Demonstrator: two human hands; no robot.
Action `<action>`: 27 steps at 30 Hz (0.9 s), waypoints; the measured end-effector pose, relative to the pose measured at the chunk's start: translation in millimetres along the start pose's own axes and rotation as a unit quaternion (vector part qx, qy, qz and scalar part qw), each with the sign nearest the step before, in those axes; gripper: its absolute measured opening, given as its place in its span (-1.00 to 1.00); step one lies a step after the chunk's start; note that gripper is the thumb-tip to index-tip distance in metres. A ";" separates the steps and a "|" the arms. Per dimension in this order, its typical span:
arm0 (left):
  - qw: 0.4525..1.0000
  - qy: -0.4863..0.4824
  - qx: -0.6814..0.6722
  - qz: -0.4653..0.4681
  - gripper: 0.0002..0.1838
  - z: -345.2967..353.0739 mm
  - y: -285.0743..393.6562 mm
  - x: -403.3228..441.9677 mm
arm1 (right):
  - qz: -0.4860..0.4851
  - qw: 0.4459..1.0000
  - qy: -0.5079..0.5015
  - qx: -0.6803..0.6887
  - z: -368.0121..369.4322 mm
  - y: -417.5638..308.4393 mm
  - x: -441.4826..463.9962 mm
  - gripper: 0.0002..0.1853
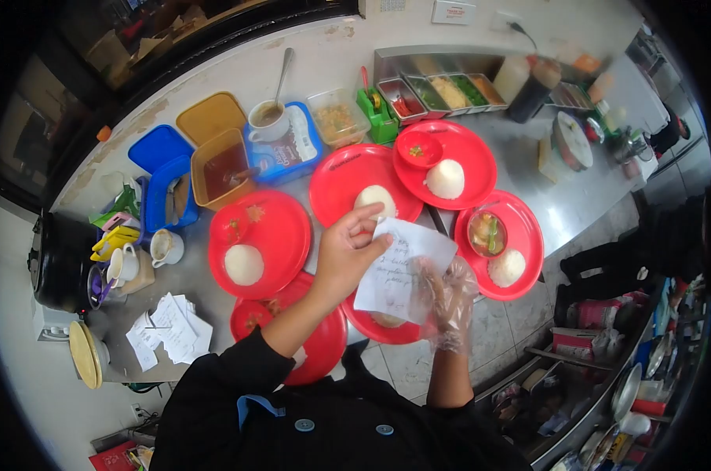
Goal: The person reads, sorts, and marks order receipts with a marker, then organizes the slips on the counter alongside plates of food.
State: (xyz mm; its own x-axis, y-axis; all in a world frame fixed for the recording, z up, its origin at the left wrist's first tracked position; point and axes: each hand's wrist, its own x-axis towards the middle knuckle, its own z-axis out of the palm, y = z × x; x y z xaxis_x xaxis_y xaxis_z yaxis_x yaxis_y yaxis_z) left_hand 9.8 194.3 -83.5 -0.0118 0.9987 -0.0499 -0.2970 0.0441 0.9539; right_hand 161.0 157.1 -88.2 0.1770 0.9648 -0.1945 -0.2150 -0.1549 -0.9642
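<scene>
A handwritten paper slip (399, 263) is pinched at its upper left between the thumb and fingers of my left hand (354, 245). My right hand (451, 302), in a clear plastic glove, is closed at the slip's right edge; its fingertips are partly hidden by the loose plastic. Beneath the slip, a red plate (365, 323) is mostly covered. Just beyond my left hand, a rice mound (375, 200) sits on another red plate (332, 184). To the right, a red plate (524, 228) carries rice and a bowl of vegetables in broth (487, 234).
More red plates with rice stand at left (289, 224) and back right (473, 141). Loose paper slips (179, 334) lie at the left, near white cups (165, 248). Behind are a brown sauce tub (218, 169), a green scale (377, 118) and metal topping trays (450, 90).
</scene>
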 end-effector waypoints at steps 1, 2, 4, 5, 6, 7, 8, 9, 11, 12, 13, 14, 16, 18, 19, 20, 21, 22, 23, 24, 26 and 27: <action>1.000 0.001 0.000 0.001 -0.68 -1.6 -1.3 4.0 | 0.012 1.000 -0.005 0.020 1.4 -3.0 0.1 -0.79; 1.000 -0.011 0.005 -0.020 -0.71 -3.8 -2.2 8.4 | 0.011 0.998 0.010 0.055 2.6 -4.1 -0.1 -0.82; 0.999 -0.023 0.012 -0.042 -0.73 -4.3 -6.2 15.4 | 0.005 1.000 0.010 0.027 0.0 -8.6 3.8 -0.82; 0.999 -0.027 0.017 -0.032 -0.75 -3.5 -9.1 18.2 | -0.001 1.000 0.012 -0.002 -1.6 -9.4 6.4 -0.82; 0.999 -0.031 0.022 -0.023 -0.77 -2.4 -11.3 20.5 | 0.000 1.000 0.013 -0.001 -3.3 -8.8 9.1 -0.82; 0.999 -0.032 0.023 -0.025 -0.77 -1.0 -12.5 23.3 | 0.010 1.000 0.015 0.011 -5.4 -8.2 11.8 -0.82; 0.999 -0.037 0.022 -0.026 -0.77 0.3 -13.6 26.5 | 0.020 0.999 0.018 0.023 -7.7 -7.6 14.3 -0.82; 0.999 -0.043 0.020 -0.027 -0.78 1.9 -14.8 29.4 | 0.020 0.999 0.020 0.024 -9.9 -9.2 16.3 -0.82; 0.998 -0.053 0.023 -0.034 -0.79 6.0 -15.1 35.0 | 0.004 0.999 0.017 -0.027 -13.6 -14.3 21.5 -0.80; 0.997 -0.062 0.025 -0.039 -0.81 7.5 -14.7 38.8 | 0.003 1.000 0.016 -0.024 -16.9 -14.3 25.5 -0.80; 0.997 -0.063 0.028 -0.037 -0.81 8.4 -15.3 44.4 | -0.049 0.987 0.031 -0.150 -21.6 -13.5 29.1 -0.79; 0.996 -0.074 0.045 -0.038 -0.83 8.9 -17.1 53.3 | -0.102 0.956 0.045 -0.273 -25.7 -12.3 32.9 -0.78; 0.996 -0.076 0.019 -0.045 -0.83 5.2 -22.6 89.4 | -0.136 0.961 0.097 -0.219 -36.1 1.0 41.2 -0.78; 0.991 -0.028 0.121 0.040 -0.80 -10.6 -37.8 160.2 | -0.120 0.975 0.176 -0.062 -37.9 4.1 44.4 -0.80; 0.980 0.014 0.197 0.025 -0.81 -19.0 -51.3 200.7 | -0.123 0.974 0.179 -0.057 -41.8 6.1 46.2 -0.80; 0.961 0.055 0.272 0.011 -0.81 -25.7 -65.8 237.9 | -0.117 0.978 0.158 -0.070 -49.3 9.3 47.2 -0.78; 0.948 0.059 0.310 -0.034 -0.80 -29.2 -79.4 268.6 | -0.113 0.980 0.137 -0.085 -54.9 13.7 47.0 -0.75; 0.932 0.063 0.347 -0.079 -0.78 -28.3 -87.5 292.6 | -0.110 0.973 0.154 -0.131 -58.7 21.1 44.1 -0.75; 0.933 0.059 0.348 -0.075 -0.78 -23.3 -86.9 307.7 | -0.113 0.972 0.158 -0.130 -56.6 17.8 41.9 -0.75; 0.889 0.100 0.444 -0.058 -0.78 -18.7 -87.9 319.9 | -0.112 0.978 0.152 -0.093 -52.1 11.4 36.8 -0.75; 0.849 0.130 0.496 -0.130 -0.73 5.3 -64.2 315.2 | -0.070 0.985 0.140 -0.073 -56.3 7.5 29.6 -0.77; 0.849 0.128 0.496 -0.132 -0.73 9.8 -66.4 319.1 | -0.068 0.985 0.143 -0.074 -63.8 15.5 28.3 -0.77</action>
State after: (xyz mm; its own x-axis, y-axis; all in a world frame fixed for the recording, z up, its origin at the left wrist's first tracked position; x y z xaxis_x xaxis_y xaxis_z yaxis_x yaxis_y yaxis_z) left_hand 35.1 510.4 -159.9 -0.3139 0.9181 -0.2420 0.6275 0.3919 0.6728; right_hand 223.9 168.4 -120.1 0.4614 0.8832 -0.0844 -0.0325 -0.0782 -0.9964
